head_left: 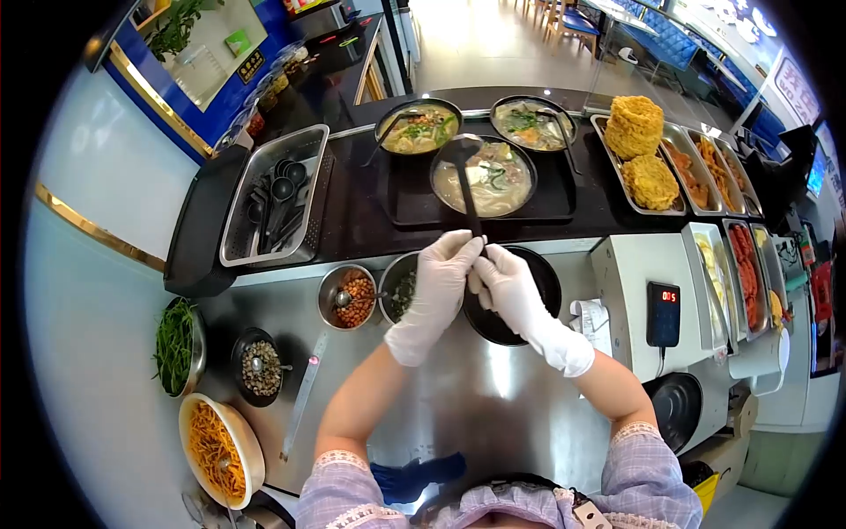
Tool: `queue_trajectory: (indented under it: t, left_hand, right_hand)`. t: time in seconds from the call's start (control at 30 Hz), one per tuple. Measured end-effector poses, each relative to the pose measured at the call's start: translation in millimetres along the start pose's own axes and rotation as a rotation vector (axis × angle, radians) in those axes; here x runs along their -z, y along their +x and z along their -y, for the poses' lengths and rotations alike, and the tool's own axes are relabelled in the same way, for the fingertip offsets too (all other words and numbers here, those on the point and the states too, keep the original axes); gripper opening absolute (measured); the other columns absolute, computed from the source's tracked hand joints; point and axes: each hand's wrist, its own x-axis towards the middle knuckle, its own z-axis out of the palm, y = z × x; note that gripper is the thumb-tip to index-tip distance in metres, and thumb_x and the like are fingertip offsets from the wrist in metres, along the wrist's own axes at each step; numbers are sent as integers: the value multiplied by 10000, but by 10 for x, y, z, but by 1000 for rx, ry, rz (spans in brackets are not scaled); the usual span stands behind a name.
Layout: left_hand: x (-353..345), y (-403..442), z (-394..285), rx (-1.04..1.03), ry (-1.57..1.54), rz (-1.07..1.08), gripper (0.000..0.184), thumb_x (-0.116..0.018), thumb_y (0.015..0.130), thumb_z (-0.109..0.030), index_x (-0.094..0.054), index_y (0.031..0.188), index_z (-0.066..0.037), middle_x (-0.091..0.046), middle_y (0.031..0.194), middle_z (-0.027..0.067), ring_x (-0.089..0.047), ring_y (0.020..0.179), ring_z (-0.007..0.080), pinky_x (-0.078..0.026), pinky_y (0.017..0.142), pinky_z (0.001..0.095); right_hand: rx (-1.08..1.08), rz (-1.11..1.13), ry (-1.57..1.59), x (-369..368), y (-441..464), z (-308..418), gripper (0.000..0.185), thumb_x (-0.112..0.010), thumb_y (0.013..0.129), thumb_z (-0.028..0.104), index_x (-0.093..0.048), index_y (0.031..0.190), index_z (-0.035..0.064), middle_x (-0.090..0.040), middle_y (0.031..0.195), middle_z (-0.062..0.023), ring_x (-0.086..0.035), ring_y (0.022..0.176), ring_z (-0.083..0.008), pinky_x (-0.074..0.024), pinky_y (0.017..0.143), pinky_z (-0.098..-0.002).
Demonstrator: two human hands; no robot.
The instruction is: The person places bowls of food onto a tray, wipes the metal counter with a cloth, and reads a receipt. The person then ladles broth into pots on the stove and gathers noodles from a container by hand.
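Note:
Both my left hand (436,286) and my right hand (522,295), in thin white gloves, pinch the handle of a long black spoon (470,189) near its lower end. Its head reaches over the nearest soup bowl (484,179), which holds pale broth, something white and green pieces. Whether the spoon touches the soup I cannot tell. Behind stand a left soup bowl (419,128) and a right soup bowl (533,124), each with a black spoon in it. Below my right hand is a black bowl (539,310); my left hand partly hides a metal bowl of chopped greens (402,295).
A black tray (401,207) lies under the bowls. To the left are a metal bin of black spoons (280,198), diced orange topping (357,300), and a bowl of orange shreds (216,450). On the right, fried yellow cakes (636,128) and a timer (663,315) stand.

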Motion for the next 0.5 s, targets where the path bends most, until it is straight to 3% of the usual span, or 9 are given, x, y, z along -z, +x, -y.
queue_trajectory:
  t: [0.03,0.2,0.23,0.5]
  left_hand:
    - [-75,57,102,-34,-6,-22,147,-610,891,-113,-654,1005,-32,-633,815,-23,-534,651,46,-421,581,195]
    - [-211,-156,-60,4,209,-156,346,-607,897,-198,-576,1177,4,-620,1062,43,-568,895,96,-454,741,226]
    - [-127,-268,-76,35,240,-102,370,-589,903,-202,-553,1202,13,-600,1120,67,-562,926,112,-456,770,240]
    - [270,-1314,-165,62,345,-224,270,-551,914,-148,-586,1130,10,-638,1046,73,-590,858,127,-453,742,242]
  right_hand:
    - [-13,-39,48,47,-22,42,174,-485,936,157,-516,787,73,-456,607,33,-343,457,-41,-265,410,-205]
    - [47,-9,48,860,269,-33,226,-492,953,217,-584,851,37,-447,564,34,-314,394,-45,-206,366,-201]
    - [-5,27,91,1013,343,-8,215,-487,936,208,-591,840,47,-436,548,41,-300,385,-40,-208,359,-200]
    - [-71,110,284,1384,842,-111,204,-440,968,210,-534,894,45,-400,574,37,-275,399,-57,-214,366,-212]
